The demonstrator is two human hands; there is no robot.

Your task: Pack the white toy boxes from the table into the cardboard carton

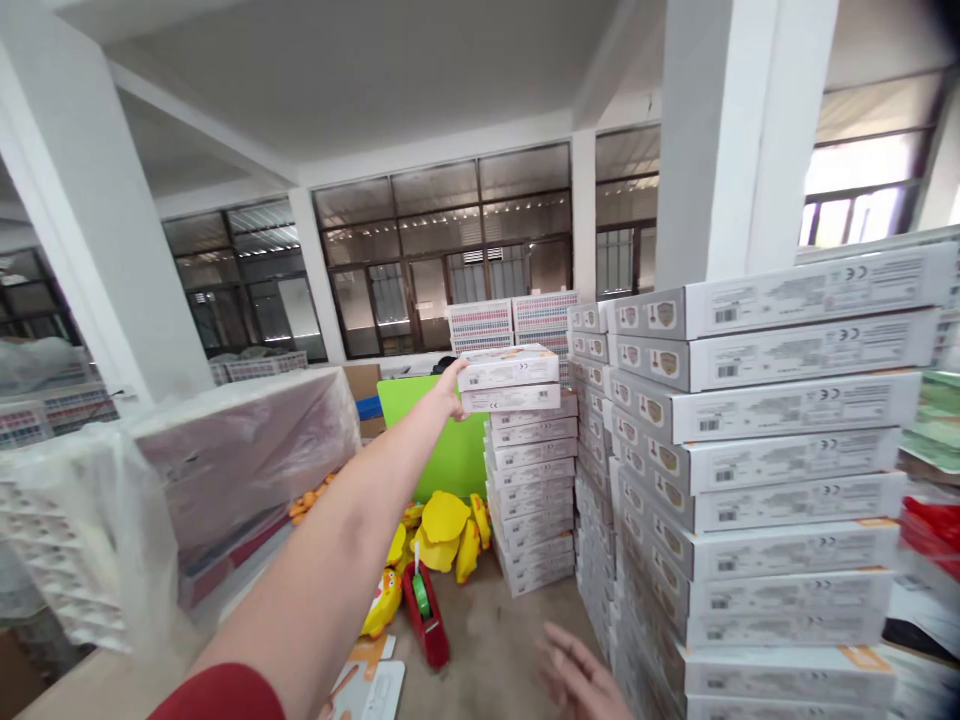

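- L hand point(452, 388) stretched out at arm's length, fingers closed on the near end of two flat white boxes point(510, 381), top one sitting on the lower; the pair rests on top of a shorter stack of boxes point(531, 490) on the floor
- R hand point(574, 672) low, blurred, fingers look spread, holding nothing, near the foot of the tall stack point(780, 470)
- To do it well, I'd say: square the pair's edges w/ the stack under it before letting go; keep it level; top box sits slightly skewed, so could slide
- Counts: 2 boxes in the L hand; approx. 8 in the short stack below; 1 red tape dispenser point(424, 610); 1 green board point(442, 440); yellow toys point(442, 530) several, can't count exactly
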